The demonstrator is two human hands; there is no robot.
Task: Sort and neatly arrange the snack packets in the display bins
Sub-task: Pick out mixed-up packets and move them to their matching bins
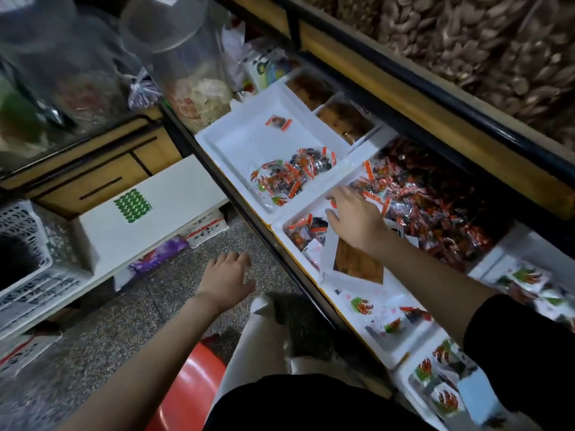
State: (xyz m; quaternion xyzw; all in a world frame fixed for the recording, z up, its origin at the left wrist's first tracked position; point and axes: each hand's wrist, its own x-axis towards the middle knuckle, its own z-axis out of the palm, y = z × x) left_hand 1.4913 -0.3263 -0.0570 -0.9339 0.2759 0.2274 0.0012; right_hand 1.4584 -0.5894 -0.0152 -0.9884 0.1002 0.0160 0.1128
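White foam bins line a display shelf. The far bin holds a small heap of red-and-dark snack packets and one lone packet. The middle bin has a large pile of similar packets at its back and a few packets at its near left corner. My right hand reaches over this bin, fingers spread, resting on packets at the pile's edge; a grip cannot be made out. My left hand hovers over the floor, fingers apart and holding nothing.
Nearer bins hold green-and-red packets. A brown cardboard piece lies in the middle bin. Trays of brown snacks sit behind. A white foam lid, plastic baskets, a clear jar and a red stool surround the aisle.
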